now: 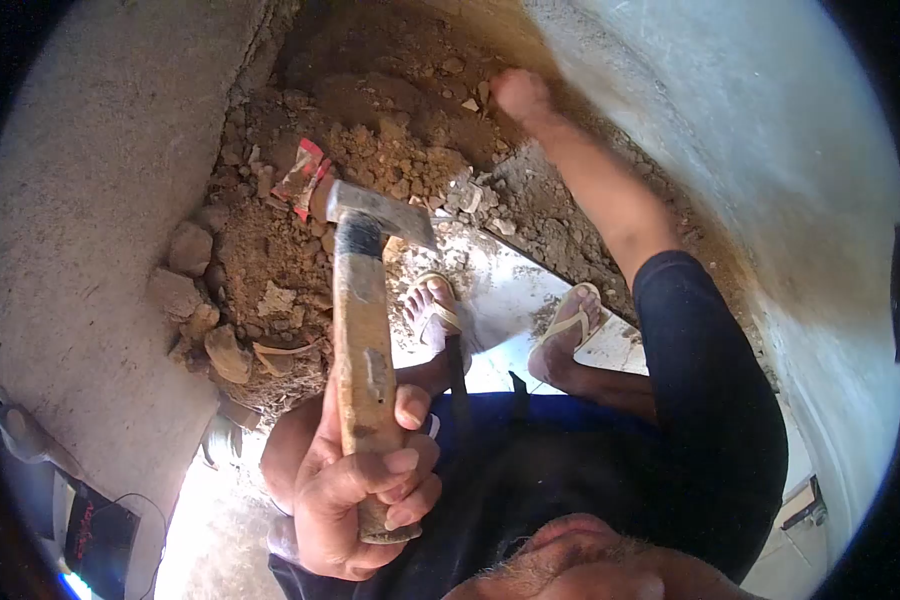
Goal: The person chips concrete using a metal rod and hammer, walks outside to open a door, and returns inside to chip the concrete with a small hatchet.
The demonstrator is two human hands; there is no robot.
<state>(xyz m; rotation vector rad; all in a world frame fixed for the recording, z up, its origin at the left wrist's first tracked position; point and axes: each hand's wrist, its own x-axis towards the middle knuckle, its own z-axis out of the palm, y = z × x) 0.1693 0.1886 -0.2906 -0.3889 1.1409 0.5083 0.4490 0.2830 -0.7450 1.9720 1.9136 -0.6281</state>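
Note:
My left hand (365, 490) is wrapped round the wooden handle of a mason's hammer (362, 330), held upright in front of my body. The hammer has a worn metal head with a flared end to the right, and black tape round the handle just below it. At the far end of a stretched arm, my right hand (522, 95) is down at the heap of brown soil and rubble (400, 150), beside the wall. Its fingers look curled, but blur hides what is in them. A small pale chip (470, 104) lies close to those fingers.
A torn red and white packet (305, 178) lies on the rubble. Several stones (190, 248) line its left edge, against a grey concrete surface (100, 220). A pale wall (760, 150) rises on the right. My sandalled feet (435, 312) stand on white tiles (500, 285).

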